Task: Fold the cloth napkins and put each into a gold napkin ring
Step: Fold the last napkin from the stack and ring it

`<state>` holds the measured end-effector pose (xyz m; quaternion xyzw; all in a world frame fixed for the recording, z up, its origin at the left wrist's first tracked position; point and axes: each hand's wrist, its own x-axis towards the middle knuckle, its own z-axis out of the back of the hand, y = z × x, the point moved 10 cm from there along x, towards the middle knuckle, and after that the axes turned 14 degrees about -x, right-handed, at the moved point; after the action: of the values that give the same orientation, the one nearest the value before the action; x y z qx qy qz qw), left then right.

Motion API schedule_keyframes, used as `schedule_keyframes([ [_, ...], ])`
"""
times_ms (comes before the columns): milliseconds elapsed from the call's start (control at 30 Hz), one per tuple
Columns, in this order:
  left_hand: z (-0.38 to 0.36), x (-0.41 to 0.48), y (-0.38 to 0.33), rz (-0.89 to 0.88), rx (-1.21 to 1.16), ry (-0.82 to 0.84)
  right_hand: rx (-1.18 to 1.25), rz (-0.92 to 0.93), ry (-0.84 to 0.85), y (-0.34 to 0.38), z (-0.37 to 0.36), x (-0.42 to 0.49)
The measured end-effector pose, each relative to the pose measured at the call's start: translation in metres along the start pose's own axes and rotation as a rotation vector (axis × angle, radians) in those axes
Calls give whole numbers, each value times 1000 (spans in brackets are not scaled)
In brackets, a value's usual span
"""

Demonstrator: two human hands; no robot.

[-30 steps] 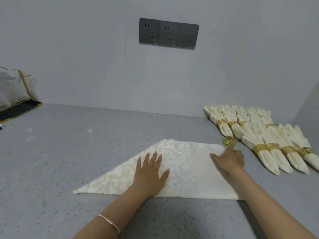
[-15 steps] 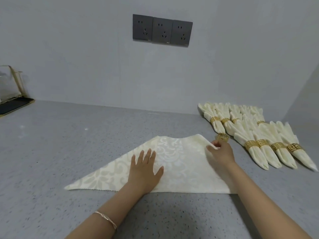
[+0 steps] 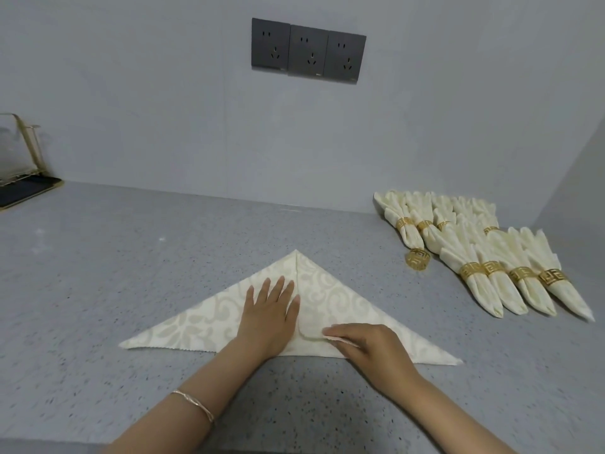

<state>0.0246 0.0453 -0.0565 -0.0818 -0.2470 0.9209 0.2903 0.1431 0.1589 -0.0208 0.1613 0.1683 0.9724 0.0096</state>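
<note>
The right hand (image 3: 366, 347) pinches a folded-over corner of the napkin (image 3: 330, 290) near its lower edge, fingers closed on the cloth. The left hand (image 3: 270, 309) lies flat, fingers spread, pressing the napkin's centre beside the fold line. The napkin rests as a triangle on the grey counter (image 3: 131, 257), apex away from the person. An empty gold ring (image 3: 417, 260) stands well apart to the right, touching the finished napkins (image 3: 491, 257). Risk: if the flat hand lifts or slides, the layers may shift and the crease go crooked.

Rack (image 3: 19, 158) cut off, left edge.
</note>
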Motion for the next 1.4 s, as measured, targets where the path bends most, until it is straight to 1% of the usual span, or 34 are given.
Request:
schedule_keyframes([
  [233,-3,1,-5,-44,23,45,-212,155,-70,19,-1,-6],
  [333,-5,2,-5,-59,56,62,-235,187,-59,24,-2,-5],
  [467,-6,1,-5,-67,78,63,-238,198,26,32,-3,-7],
  [533,-8,1,-5,-76,88,71,-183,128,78,31,1,0],
  [600,-9,1,-4,-83,105,81,-84,11,24,24,14,18],
  [667,-10,1,-3,-84,112,95,-111,-50,-37,15,16,44],
  [700,-10,1,-3,-87,114,98,-161,-62,-16,11,10,59],
  [800,-10,0,-4,-89,124,104,-296,-113,123,-7,-22,95],
  [900,-10,1,-2,-84,128,105,-344,-160,253,-20,-49,106],
  [967,-10,2,0,-85,136,96,-369,-174,288,-23,-57,99],
  [1067,-13,4,-1,-102,132,94,-399,-202,281,-32,-53,74],
  [1400,-10,0,-3,-95,129,116,-440,-340,291,-80,-6,-25],
])
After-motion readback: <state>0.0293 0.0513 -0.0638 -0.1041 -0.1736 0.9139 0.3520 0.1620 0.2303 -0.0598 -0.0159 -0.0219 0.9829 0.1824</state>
